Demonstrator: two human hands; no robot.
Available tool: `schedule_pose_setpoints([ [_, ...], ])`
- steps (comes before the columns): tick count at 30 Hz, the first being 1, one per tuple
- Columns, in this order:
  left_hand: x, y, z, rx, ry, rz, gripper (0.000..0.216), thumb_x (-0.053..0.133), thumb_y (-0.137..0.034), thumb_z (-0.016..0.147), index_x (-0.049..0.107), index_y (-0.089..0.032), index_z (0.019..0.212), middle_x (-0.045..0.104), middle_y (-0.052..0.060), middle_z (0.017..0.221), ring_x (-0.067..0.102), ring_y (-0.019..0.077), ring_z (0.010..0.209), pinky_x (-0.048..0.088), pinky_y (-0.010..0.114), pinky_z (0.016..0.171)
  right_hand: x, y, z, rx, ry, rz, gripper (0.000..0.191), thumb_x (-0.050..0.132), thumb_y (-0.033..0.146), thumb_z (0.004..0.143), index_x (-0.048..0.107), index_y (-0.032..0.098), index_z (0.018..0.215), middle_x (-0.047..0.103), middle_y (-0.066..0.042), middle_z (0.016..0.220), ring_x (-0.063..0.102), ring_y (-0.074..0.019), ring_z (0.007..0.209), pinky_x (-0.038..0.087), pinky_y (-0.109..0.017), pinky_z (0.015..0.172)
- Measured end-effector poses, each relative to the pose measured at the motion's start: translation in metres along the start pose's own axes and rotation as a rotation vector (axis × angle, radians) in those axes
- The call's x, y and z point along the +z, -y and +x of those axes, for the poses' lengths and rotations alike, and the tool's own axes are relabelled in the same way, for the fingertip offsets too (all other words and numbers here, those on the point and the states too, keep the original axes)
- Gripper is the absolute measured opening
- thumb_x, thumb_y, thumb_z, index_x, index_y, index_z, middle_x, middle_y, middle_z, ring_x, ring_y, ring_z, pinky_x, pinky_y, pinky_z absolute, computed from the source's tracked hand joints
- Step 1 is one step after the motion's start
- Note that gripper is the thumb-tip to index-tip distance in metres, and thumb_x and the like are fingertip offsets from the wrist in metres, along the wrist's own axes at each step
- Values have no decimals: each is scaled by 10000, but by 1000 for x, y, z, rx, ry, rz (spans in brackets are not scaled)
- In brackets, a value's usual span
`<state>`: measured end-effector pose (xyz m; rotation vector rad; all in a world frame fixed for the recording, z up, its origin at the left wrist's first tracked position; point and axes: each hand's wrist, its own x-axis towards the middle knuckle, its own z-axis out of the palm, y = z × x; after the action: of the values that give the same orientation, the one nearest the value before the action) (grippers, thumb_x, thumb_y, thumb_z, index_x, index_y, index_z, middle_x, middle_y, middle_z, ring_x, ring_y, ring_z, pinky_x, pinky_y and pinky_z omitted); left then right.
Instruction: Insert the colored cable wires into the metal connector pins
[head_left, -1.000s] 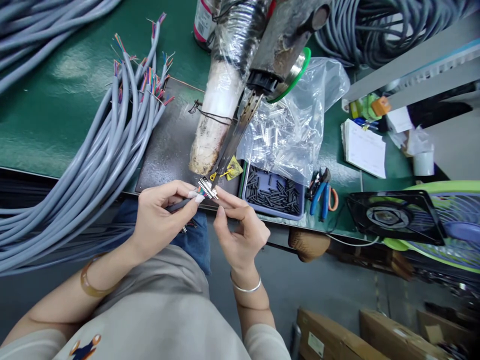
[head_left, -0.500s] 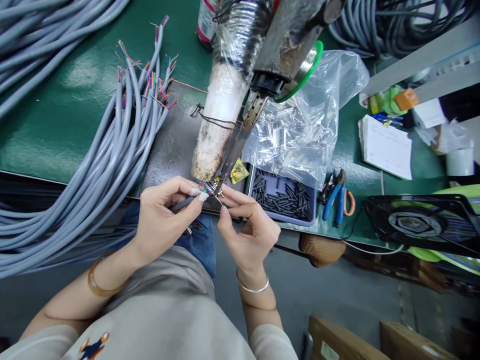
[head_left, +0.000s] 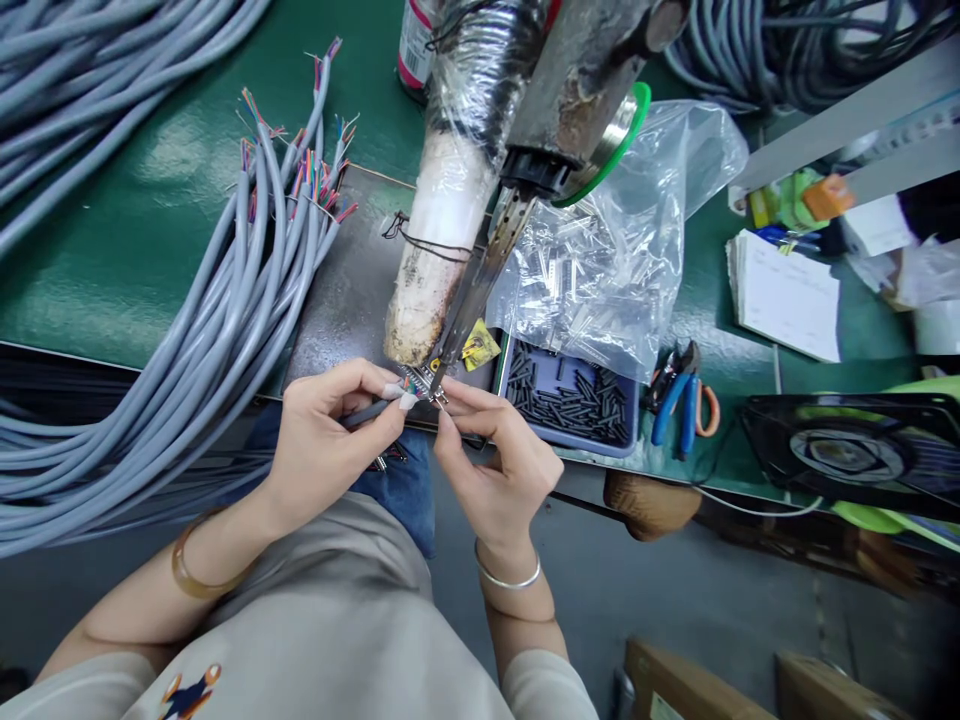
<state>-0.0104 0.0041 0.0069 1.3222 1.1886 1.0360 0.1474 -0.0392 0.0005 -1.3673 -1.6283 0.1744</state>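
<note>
Connector slid under iron, so heat likely meets its near end; my left hand pinches cable, right hand thin wire.

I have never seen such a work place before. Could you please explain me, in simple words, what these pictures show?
There is no machine arm here: you see a person's two bare hands, from a camera worn on the head, looking down.

The left hand holds a grey cable, whose coloured wires meet a small metal connector. The right hand is close beside it and seems to pinch a thin wire. Above, an iron points its tip down at the connector.

On the green bench lie a cable bundle, a clear bag, a tray of black pieces, pliers and paper.
</note>
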Motion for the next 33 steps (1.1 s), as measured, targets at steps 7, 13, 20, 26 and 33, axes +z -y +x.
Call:
schedule_pose_setpoints([
  [7,0,-6,0,46,-32,36,121,759,-230,822,684,-179,743,754,29,803,660,120,664,525,203,568,2,0,4,-53,-26,-35,164,731,86,879,670,238,892,814,-40,1089,799,-168,842,679,-282,730],
  [13,-1,-7,2,57,0,19,121,757,-187,817,682,-172,724,744,17,771,647,107,638,520,191,569,1,0,4,-83,-15,-62,183,734,71,870,643,230,868,813,-47,1085,795,-151,839,670,-256,751],
  [20,-2,-3,1,24,17,31,121,760,-184,813,685,-165,720,739,16,764,640,102,622,505,182,548,2,-1,2,-75,7,-79,199,719,86,894,601,240,847,812,-38,1077,790,-137,819,659,-244,741],
  [26,-2,-6,2,60,4,39,119,757,-178,808,679,-162,720,729,12,747,632,95,615,484,170,528,2,-2,4,-110,-2,-85,170,743,91,893,638,224,898,814,-49,1055,795,-163,929,654,-251,780],
  [33,-2,-2,3,97,2,33,87,745,-154,791,680,-151,733,709,5,713,613,83,587,447,157,501,2,-1,4,-145,0,-92,161,747,85,888,642,207,891,809,-72,1087,790,-130,871,638,-202,805],
])
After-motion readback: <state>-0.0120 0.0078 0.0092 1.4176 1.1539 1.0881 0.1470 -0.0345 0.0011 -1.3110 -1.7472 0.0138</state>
